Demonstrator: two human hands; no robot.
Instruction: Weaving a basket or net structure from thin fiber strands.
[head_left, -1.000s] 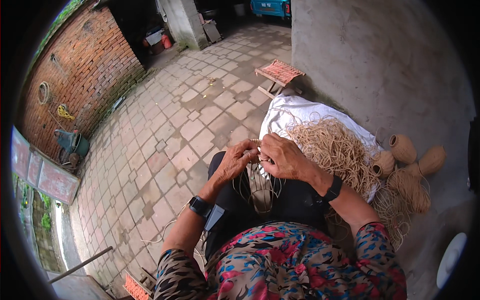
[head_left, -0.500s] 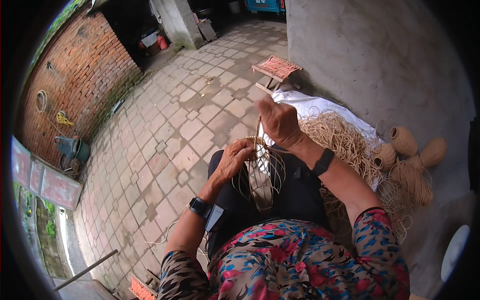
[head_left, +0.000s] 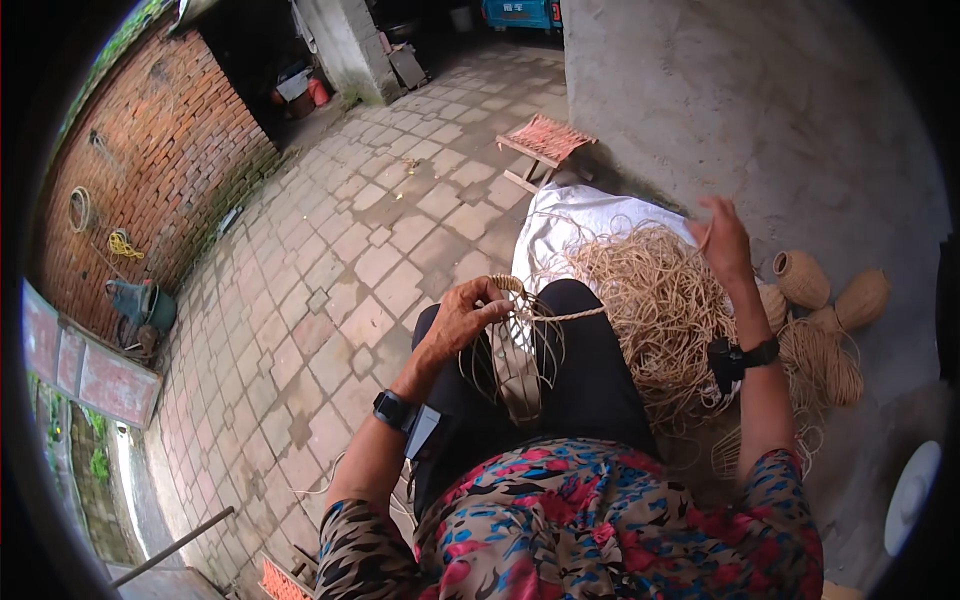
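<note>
A small, partly woven basket (head_left: 512,284) rests between my knees, with a tight coiled rim and thin loose strands curving down from it. My left hand (head_left: 465,318) is closed on the rim, its thumb and fingers pinching near the weaving edge. From there a short twisted cord (head_left: 570,316) sticks out to the right over my thigh. My right hand (head_left: 724,245) is raised out to the right, beyond the cord pile and away from the basket. Its fingers are slightly blurred and look drawn together; any thin strand in them is too fine to make out.
A tangled heap of tan cord (head_left: 650,295) lies on a white sheet (head_left: 553,215) to the right. Finished woven vessels (head_left: 803,278) and a cord bundle (head_left: 825,360) stand beside it. Ahead is a low red-topped stool (head_left: 547,140). A grey wall (head_left: 720,110) rises on the right.
My right hand has swung from just above the basket out to the right, past the cord pile. My left hand stays on the rim, and the twisted cord now shows fully.
</note>
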